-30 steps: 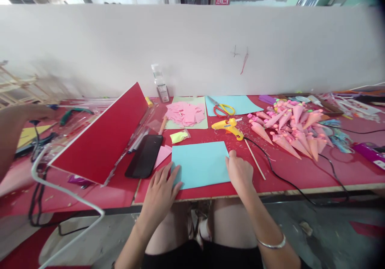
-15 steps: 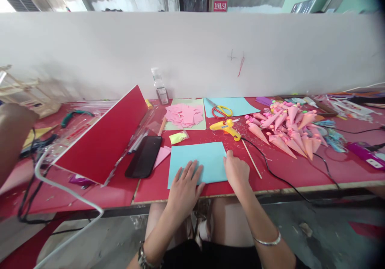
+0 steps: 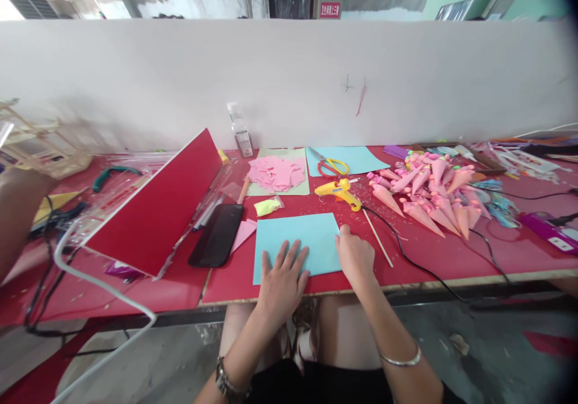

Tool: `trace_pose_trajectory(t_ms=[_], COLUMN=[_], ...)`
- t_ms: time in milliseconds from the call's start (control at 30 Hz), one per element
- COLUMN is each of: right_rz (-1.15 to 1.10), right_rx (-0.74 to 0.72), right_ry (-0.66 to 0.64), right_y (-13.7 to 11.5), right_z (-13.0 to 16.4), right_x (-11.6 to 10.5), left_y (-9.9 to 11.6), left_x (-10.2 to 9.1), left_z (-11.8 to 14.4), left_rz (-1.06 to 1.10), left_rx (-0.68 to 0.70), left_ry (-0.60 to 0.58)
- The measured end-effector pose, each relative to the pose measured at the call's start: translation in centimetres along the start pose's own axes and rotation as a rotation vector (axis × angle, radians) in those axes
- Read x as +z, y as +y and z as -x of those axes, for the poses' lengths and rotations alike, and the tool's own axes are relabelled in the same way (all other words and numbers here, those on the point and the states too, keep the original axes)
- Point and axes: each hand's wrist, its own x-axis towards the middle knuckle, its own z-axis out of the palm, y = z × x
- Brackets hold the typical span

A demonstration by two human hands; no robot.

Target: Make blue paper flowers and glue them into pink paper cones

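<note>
A light blue sheet of paper (image 3: 289,232) lies flat on the red tabletop in front of me. My left hand (image 3: 283,277) rests on its lower left part, palm down with the fingers spread. At the sheet's right edge my right hand (image 3: 356,253) is closed, its curled fingers gripping or pressing that edge; the fingertips are partly hidden. Just beyond the sheet lie a yellow glue gun (image 3: 338,192) and a small packet of yellow material (image 3: 268,206). A thin wooden stick (image 3: 378,239) is to the right of my right hand.
A black phone (image 3: 217,235) and a slanted red board (image 3: 158,211) stand to the left. Farther back are pink paper pieces (image 3: 277,173), scissors (image 3: 333,167) and a clear bottle (image 3: 242,136). Many pink cones (image 3: 433,193) are piled right. The glue gun's black cord (image 3: 419,265) crosses the table edge.
My left hand has slid slightly right across the blue paper, its fingers still spread. The sheet's left edge has shifted a little to the right. My right hand stays at the right edge.
</note>
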Motion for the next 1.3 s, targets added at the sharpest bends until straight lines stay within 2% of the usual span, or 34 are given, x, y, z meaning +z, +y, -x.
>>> trace_pose_trajectory(t_ms=[233,700,767,867,967,1033,1133,1200,1300], right_rz=[-0.009,-0.121,-0.195,-0.295,-0.339,-0.368,-0.493,-0.711,-1.214], right_rx=[0.01,-0.003,-0.032,-0.089,-0.07,-0.014,0.073,0.105,0.149], right_ry=[-0.035,-0.024,0.003,0.125,0.217,0.161,0.009,-0.053,-0.188], right_y=[-0.1,0.8,1.1,1.8,2.7,3.3,4.1,4.1,2.9], right_z=[0.0,0.5,0.8,1.4,2.2,2.9,3.8,4.1,4.3], right_x=[-0.3,0.0,0.2,0.4,0.0,-0.4,-1.0,-1.2,-1.2], left_y=[0.3,-0.3,-0.4,-0.3,0.3,0.5,0.1,-0.2,0.2], left_x=[-0.2,-0.3,-0.8,-1.6,-2.6,-3.2,-4.1,-4.7,-5.4], left_z=[-0.1,0.1,0.3,0.6,1.1,1.5,1.6,1.5,0.9], left_rz=[0.037,0.034,0.031,0.028,0.004,-0.025,-0.036,-0.022,-0.014], left_rx=[-0.041,-0.052,-0.036,-0.009,-0.015,-0.001,0.049,0.037,-0.038], left_ry=[-0.039,-0.02,-0.036,-0.072,-0.096,-0.111,-0.164,-0.2,-0.206])
